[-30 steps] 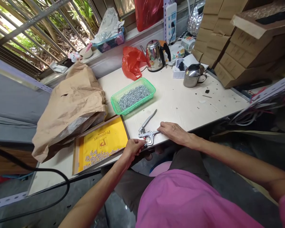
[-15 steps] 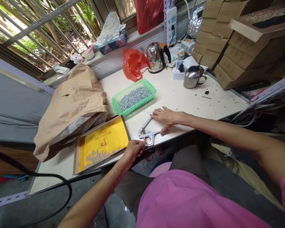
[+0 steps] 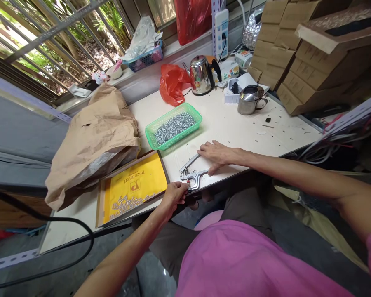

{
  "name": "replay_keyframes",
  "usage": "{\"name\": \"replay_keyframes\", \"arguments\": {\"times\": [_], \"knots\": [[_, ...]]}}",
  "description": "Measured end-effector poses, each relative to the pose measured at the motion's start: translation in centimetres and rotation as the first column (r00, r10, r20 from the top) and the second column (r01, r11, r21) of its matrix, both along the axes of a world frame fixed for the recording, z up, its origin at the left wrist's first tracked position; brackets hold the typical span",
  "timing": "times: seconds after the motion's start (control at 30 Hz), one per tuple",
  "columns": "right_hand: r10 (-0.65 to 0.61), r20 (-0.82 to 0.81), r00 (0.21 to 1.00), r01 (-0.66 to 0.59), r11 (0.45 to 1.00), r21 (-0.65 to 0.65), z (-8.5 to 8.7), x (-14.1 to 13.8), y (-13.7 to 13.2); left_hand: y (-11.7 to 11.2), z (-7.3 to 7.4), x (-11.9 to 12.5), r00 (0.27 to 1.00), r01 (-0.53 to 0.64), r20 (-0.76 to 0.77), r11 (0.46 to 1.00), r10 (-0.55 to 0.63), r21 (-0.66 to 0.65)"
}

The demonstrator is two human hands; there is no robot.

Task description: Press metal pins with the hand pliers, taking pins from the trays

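Observation:
A metal plier-like press tool point(image 3: 190, 172) lies at the near edge of the white table point(image 3: 235, 123), its handles spread. My right hand point(image 3: 216, 155) rests over both handles, thumb under the lower one and fingers on the upper one. My left hand point(image 3: 173, 195) is curled in a pinch at the tool's jaw; what it pinches is too small to make out. A green basket point(image 3: 173, 126) of small metal pieces sits just beyond the tool. A yellow-lined tray point(image 3: 131, 186) with a row of small metal parts lies to the left.
A crumpled brown paper bag point(image 3: 94, 138) fills the table's left. At the back stand a steel kettle point(image 3: 202, 74), a red plastic bag point(image 3: 173, 82) and a steel mug point(image 3: 249, 100). Stacked cardboard boxes point(image 3: 303, 49) are at the right; a black cable point(image 3: 64, 231) loops at lower left.
My right hand has moved from the lower handle near the table edge up onto the upper handle. The left hand has stayed at the jaw.

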State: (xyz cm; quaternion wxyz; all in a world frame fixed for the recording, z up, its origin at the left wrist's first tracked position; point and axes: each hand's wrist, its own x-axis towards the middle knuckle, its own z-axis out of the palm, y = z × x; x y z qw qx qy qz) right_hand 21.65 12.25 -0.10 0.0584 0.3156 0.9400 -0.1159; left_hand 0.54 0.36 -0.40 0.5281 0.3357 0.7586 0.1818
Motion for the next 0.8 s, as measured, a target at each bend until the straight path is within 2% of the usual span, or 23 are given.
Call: {"name": "replay_keyframes", "arguments": {"times": [0.2, 0.37, 0.53, 0.67, 0.8], "knots": [[0.041, -0.13, 0.991, -0.039, 0.999, 0.018, -1.2, 1.3, 0.1, -0.2, 0.5, 0.2, 0.999, -0.005, 0.053, 1.0, 0.004, 0.027], [0.049, -0.195, 0.98, -0.054, 0.998, -0.017, -1.2, 1.6, 0.8, -0.2, 0.5, 0.1, 0.997, -0.01, 0.082, 0.999, 0.008, 0.034], [-0.062, -0.083, 0.995, 0.067, 0.996, 0.054, -0.3, 0.2, 1.8, -0.2, 0.3, -0.1, 0.995, -0.028, 0.092, 0.999, 0.025, 0.036], [-0.055, -0.087, 0.995, 0.064, 0.992, 0.109, 0.4, -0.5, 2.2, -0.3, 0.4, -0.1, 0.993, -0.025, 0.115, 0.999, 0.02, 0.038], [-0.047, -0.052, 0.998, 0.053, 0.991, 0.123, 0.0, 0.0, 1.7, -0.3, 0.4, -0.1, 0.994, -0.026, 0.111, 0.999, 0.021, 0.046]]}}
